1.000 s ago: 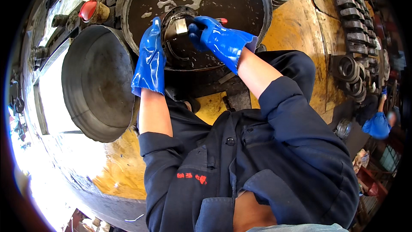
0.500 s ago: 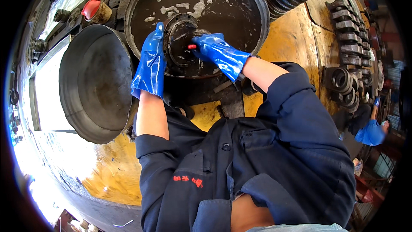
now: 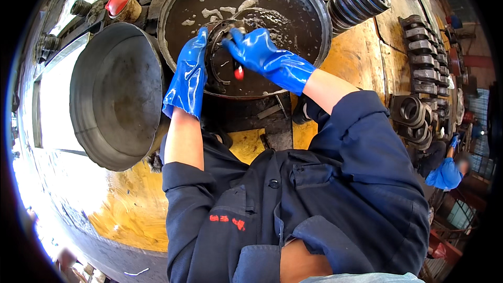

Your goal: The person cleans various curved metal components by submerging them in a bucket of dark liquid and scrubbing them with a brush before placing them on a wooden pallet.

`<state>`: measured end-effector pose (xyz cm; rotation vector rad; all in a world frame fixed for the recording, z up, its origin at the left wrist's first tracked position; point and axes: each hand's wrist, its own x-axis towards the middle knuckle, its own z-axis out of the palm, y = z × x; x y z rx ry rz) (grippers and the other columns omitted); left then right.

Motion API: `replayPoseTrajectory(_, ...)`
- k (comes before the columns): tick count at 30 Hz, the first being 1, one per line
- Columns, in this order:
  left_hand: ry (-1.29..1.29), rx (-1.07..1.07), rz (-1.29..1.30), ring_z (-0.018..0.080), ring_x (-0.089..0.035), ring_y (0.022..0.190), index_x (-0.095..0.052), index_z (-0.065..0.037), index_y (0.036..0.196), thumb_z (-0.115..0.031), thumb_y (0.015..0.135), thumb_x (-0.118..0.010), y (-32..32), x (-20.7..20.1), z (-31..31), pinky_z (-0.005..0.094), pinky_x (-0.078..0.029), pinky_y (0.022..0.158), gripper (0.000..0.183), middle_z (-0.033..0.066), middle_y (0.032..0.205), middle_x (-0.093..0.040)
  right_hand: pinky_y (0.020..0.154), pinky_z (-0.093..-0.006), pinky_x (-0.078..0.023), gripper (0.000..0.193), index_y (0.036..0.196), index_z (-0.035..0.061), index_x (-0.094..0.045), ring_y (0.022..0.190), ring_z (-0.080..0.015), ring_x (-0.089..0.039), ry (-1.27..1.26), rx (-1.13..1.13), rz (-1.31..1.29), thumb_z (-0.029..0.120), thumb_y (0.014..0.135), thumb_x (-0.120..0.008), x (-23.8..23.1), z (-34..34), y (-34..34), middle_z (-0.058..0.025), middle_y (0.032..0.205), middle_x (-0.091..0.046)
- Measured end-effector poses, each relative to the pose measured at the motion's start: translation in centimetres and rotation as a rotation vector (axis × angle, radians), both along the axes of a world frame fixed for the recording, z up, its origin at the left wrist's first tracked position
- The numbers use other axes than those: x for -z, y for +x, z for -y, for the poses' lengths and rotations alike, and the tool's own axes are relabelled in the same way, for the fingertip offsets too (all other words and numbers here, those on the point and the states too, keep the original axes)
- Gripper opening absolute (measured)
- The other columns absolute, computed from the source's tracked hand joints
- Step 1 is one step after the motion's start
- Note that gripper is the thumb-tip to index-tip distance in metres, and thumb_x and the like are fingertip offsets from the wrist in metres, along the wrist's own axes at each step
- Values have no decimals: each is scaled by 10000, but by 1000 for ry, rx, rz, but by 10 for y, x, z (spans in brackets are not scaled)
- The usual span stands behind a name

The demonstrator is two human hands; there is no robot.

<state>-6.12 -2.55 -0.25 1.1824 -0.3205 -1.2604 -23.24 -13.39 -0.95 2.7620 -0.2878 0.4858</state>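
A wide round tub [image 3: 326, 47] of dark, foam-flecked liquid stands in front of me. At its near side a dark ring-shaped metal part [image 3: 214, 68] is tilted up, partly in the liquid. My left hand [image 3: 193, 63], in a long blue rubber glove, grips the part's left rim. My right hand [image 3: 257, 50], gloved alike, is closed round a tool with a red-tipped handle [image 3: 239, 73]. That handle points down toward me, over the part's opening. The tool's working end is mostly hidden by the glove, so its kind cannot be made out.
Left of the tub is a large grey metal drum [image 3: 115, 99]. A red ladle [image 3: 118, 2] rests in a small bucket behind it. Stacked dark rings [image 3: 359, 2] lie at the tub's right. Farther right are crankshaft-like castings [image 3: 427, 57] and a person in blue [image 3: 445, 173].
My right hand has lifted and turned over the part, and the tool's red end has swung downward. Fresh ripples spread in the liquid. My left hand keeps its hold.
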Motion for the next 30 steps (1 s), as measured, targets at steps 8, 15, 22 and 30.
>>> replayPoseTrajectory(8,-114,47,-54,202,-676,1032,-643,26,1329,-404,1055,-588,-3,-9,-4,348,-536,946,512,123,1194,-724,833,-430,-565,364,1160,152,-725,978,-339,-724,943,733,-202,429,938,-649,-2,-2,2,-139,1039,-761)
replayPoseTrajectory(15,65,15,-24,234,-679,989,-636,2,1349,-445,1072,-536,-7,-13,4,364,-551,909,535,115,1227,-717,709,-302,-495,334,1090,16,-725,788,-130,-671,1849,691,-10,327,991,-658,-12,-16,-35,-62,890,-732)
replayPoseTrajectory(22,-26,33,-179,229,-670,950,-649,-41,1350,-463,1043,-582,0,17,5,374,-557,886,525,89,1171,-728,745,-269,-552,284,1123,31,-718,867,-147,-705,2235,545,259,285,1008,-665,-25,-45,-44,-63,994,-744)
replayPoseTrajectory(30,110,104,-150,224,-664,937,-663,-53,1327,-445,1025,-619,-21,-20,1,369,-560,871,497,79,1144,-733,778,-284,-564,343,1261,60,-697,892,-162,-702,2076,441,360,280,999,-668,-9,-8,-94,-72,1103,-735)
